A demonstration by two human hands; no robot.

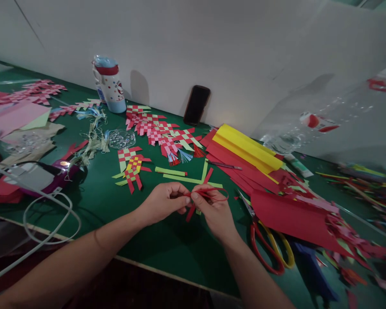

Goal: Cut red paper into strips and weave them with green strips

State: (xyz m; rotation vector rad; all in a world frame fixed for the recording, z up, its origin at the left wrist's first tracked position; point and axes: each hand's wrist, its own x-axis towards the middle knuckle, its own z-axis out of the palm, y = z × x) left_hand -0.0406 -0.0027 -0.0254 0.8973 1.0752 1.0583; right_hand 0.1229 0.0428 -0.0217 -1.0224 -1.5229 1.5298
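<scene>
Both hands meet above the green table, thumbs and fingertips pinched close together. My left hand grips one end of a thin red paper strip. Around its other part the fingers of my right hand are closed, and the strip bends in a loop beyond them. Light green paper strips and a crossing red strip lie just behind the hands. To the left are woven checkered paper fish in red, green and yellow. What sits between the fingertips is partly hidden.
Scissors with red and yellow handles lie right of my right hand, by red paper sheets and folded yellow paper. A phone and a bottle stand at the wall. A white cable crosses the left edge.
</scene>
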